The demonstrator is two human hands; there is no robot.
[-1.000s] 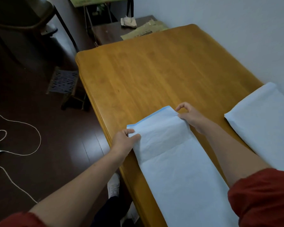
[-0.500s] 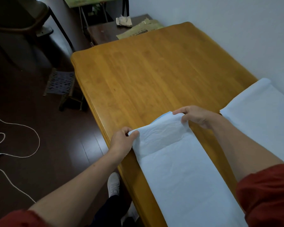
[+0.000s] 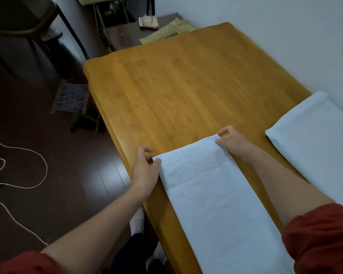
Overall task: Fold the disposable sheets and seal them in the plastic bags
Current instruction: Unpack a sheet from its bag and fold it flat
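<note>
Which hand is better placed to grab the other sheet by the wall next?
Right, probably: the right hand is nearest the other sheet; the left hand pinches the folded sheet's opposite corner.

Two arms come in from the near edge.

Left sleeve point(image 3: 18, 263): rust-red cloth, plain, no print visible. It is pushed up high on the arm with a soft rumpled hem, and shows as a strip at the near left corner.

Right sleeve point(image 3: 321, 240): same rust-red, bunched in thick folds, with a rounded, rolled-looking edge, at the near right.

Forearms are bare from the sleeve hems to the wrists. Left hand point(image 3: 145, 171) and right hand point(image 3: 234, 144) are bare.

Trouser leg point(image 3: 131, 252), low between the arms: dark, navy or black, cannot tell which.

Shoe point(image 3: 138, 222), just beyond the trouser leg: white, low-cut, detail blurred.

Pale shape point(image 3: 156, 256), right of the trouser leg: too dim to identify.
</note>
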